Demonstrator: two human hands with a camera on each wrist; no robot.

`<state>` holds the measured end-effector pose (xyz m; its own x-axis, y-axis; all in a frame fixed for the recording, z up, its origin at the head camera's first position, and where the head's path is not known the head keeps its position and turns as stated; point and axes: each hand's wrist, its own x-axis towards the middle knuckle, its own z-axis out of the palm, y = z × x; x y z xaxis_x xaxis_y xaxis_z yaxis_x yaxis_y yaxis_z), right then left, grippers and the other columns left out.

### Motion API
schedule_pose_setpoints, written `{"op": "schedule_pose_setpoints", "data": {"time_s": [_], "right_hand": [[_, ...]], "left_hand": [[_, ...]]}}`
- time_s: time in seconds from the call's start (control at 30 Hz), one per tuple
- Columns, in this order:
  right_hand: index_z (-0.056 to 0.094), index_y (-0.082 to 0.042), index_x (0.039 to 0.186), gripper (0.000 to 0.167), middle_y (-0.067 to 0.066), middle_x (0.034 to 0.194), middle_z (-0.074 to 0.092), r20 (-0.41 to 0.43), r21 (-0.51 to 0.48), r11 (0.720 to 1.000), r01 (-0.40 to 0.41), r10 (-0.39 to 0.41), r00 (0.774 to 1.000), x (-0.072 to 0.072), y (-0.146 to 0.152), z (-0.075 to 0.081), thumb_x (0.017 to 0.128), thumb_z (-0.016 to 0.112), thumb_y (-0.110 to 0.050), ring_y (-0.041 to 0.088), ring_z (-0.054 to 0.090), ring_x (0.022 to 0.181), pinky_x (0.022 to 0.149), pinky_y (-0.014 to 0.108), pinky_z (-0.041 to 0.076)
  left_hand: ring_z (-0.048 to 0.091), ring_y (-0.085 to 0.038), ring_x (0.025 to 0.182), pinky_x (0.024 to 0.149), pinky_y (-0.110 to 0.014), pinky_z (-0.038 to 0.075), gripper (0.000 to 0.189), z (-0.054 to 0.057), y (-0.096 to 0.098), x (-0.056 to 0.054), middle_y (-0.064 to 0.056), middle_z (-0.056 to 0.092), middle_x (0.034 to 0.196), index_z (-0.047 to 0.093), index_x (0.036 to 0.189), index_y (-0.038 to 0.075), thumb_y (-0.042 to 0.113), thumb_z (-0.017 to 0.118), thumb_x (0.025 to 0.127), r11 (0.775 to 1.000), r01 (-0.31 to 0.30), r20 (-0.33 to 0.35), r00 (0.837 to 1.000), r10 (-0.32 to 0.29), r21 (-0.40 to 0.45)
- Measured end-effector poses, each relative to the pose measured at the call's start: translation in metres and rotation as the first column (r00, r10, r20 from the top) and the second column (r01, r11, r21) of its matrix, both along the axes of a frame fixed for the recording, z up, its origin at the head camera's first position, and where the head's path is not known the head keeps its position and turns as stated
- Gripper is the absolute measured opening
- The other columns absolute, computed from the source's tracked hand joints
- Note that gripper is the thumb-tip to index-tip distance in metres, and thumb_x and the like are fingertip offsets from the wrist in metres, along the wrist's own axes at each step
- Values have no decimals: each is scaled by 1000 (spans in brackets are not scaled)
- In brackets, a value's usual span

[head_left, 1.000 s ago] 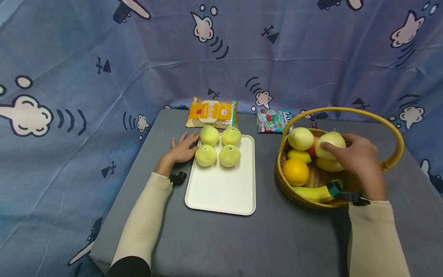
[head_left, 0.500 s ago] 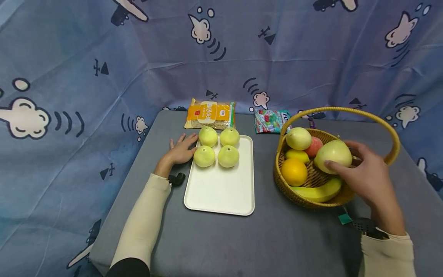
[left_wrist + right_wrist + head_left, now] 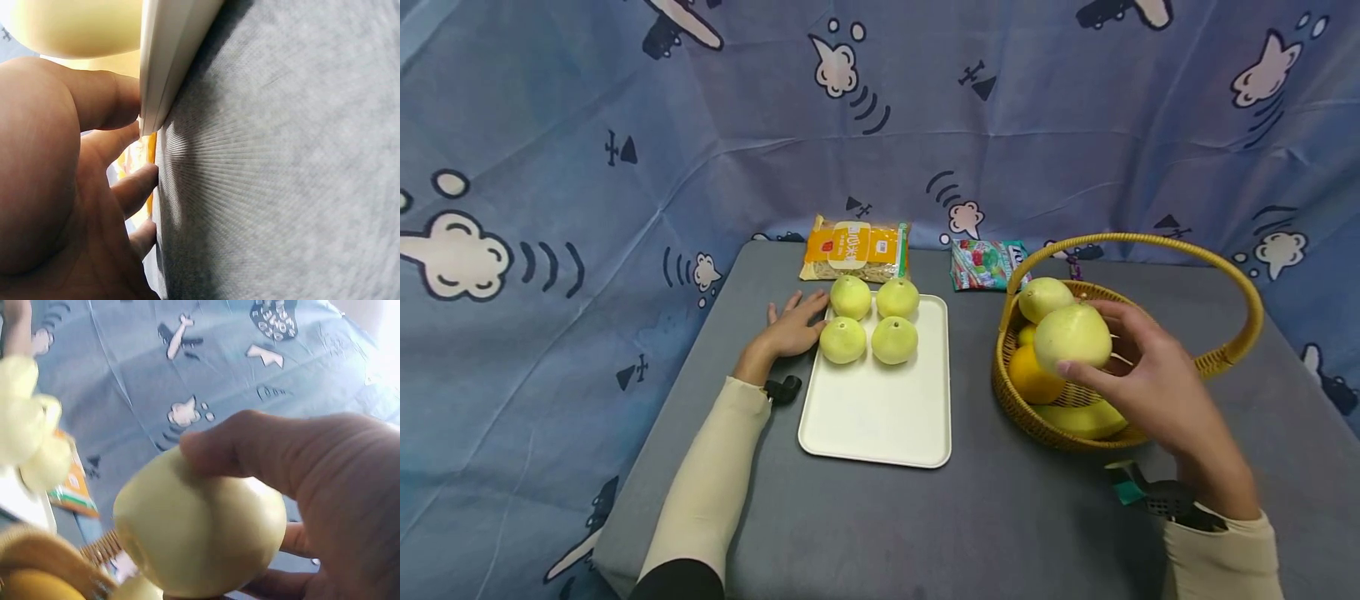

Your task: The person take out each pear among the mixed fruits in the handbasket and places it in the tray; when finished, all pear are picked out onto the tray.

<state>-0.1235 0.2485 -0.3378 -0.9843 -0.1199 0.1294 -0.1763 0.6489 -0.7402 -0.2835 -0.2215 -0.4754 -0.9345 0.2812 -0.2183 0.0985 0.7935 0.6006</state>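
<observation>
My right hand (image 3: 1157, 383) holds a round pale green pear (image 3: 1072, 337) between thumb and fingers, above the wicker basket (image 3: 1022, 423). In the right wrist view the thumb lies over this pear (image 3: 194, 531), with other fingers partly hidden behind and below it. My left hand (image 3: 792, 327) lies at the upper left edge of the white tray (image 3: 880, 417), fingers spread. In the left wrist view the thumb and a finger touch the side of the tray (image 3: 164, 69). Several similar pears (image 3: 895, 340) sit in a block on the tray's far half.
In the basket lie an orange (image 3: 1028, 379), a banana (image 3: 1086, 421) and another pale green fruit (image 3: 1045, 297). The tall basket handle (image 3: 1150, 237) arches over them. An orange grain bag (image 3: 857, 248) and a teal packet (image 3: 988, 264) lie at the back of the grey table (image 3: 985, 517).
My right hand has lifted the pear out from among the basket's fruit and carried it left, over the orange. The left hand and the tray have stayed in place.
</observation>
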Motion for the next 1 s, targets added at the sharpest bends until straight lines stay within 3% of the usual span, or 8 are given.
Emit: {"op": "schedule_pose_setpoints", "data": {"time_s": [0.07,0.2,0.23,0.33,0.4,0.5,0.63,1.0], "right_hand": [[48,-10,162,79,23,147,61,-7,-4,999,-43,43,999,-2,-12,2,96,89,-23,-5,67,108,83,4,53],[48,-8,161,80,19,148,56,-25,-29,989,-142,142,990,-8,-37,1,93,90,-18,24,70,115,89,4,51],[49,-7,160,80,17,147,56,-32,-35,985,-169,167,985,-10,-43,0,92,91,-16,22,69,115,91,4,50],[51,-6,158,81,17,149,57,-36,-59,969,-242,240,970,-17,-60,-4,89,92,-11,36,68,121,97,4,48],[53,-6,156,80,16,148,61,-38,-62,957,-282,280,959,-21,-70,-9,87,93,-9,36,69,122,102,9,50],[54,-4,155,81,16,149,62,-34,-78,938,-337,336,941,-28,-85,-18,85,94,-8,35,69,125,110,30,56],[53,-4,156,83,15,152,60,-16,-127,909,-398,399,917,-36,-105,-32,86,96,-12,35,67,130,114,54,54],[58,-13,151,75,8,150,61,-63,-248,819,-518,520,852,-50,-157,-69,84,93,-10,27,66,128,111,45,58]], "left_hand": [[-5,-34,173,127,-72,-23,63,0,0,0,-4,17,185,28,176,20,33,48,117,1000,-2,1,1000,2,1],[-4,-34,173,127,-72,-23,63,0,0,1,-4,17,185,28,176,19,32,47,117,1000,0,-2,1000,0,-4],[-4,-35,173,127,-72,-23,63,0,0,1,-4,17,185,28,176,19,32,47,117,1000,0,-2,1000,0,-4],[-4,-35,173,126,-73,-23,63,0,1,1,-4,17,185,28,176,19,32,47,117,1000,1,-5,1000,-1,-4],[-4,-35,173,126,-73,-23,63,-1,0,0,-4,17,185,28,176,19,32,48,117,1000,1,-6,1000,-1,-3],[-3,-35,173,126,-73,-23,63,-2,0,0,-4,17,185,28,176,19,33,48,117,1000,4,-9,1000,-4,-6],[-4,-35,173,126,-73,-23,63,-3,-1,-1,-4,16,185,27,176,20,33,47,117,1000,10,-12,1000,-10,-4],[-3,-37,173,126,-74,-21,64,1,0,0,-7,18,185,29,176,18,31,48,117,1000,11,-16,1000,-11,-5]]}}
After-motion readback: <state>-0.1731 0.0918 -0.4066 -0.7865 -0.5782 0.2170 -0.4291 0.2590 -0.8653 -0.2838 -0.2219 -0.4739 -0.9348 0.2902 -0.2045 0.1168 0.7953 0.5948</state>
